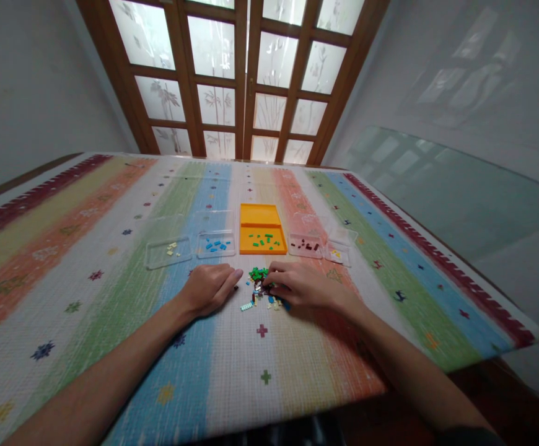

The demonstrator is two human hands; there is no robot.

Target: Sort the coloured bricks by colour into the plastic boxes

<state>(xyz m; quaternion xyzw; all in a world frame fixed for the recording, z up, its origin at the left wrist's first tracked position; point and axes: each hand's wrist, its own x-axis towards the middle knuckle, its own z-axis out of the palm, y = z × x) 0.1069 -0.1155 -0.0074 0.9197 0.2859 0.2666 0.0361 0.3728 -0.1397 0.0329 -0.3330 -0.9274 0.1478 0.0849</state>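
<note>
— In the head view, where are the small bricks (257, 288) to be found?
— They are heaped on the tabletop (239, 365), between the hands, off the middle of the near edge.
— And the grip?
— The right hand (300, 284) is bent over the heap, fingertips among the pieces; whether one is pinched cannot be told. The left hand (211, 287) is rested beside it, fingers curled in; whether anything is held there cannot be told.
— How is the picking best done?
— Single pieces should be taken by thumb and forefinger, the heap kept spread thin.
— What is held in the boxes?
— Toward the far edge, left to right: cream bricks (170, 253), then blue bricks (223, 247), in clear boxes; green bricks (268, 236) in an opened yellow box (246, 249); brown bricks (316, 247), then yellow and white pieces (336, 254), in clear ones.
</note>
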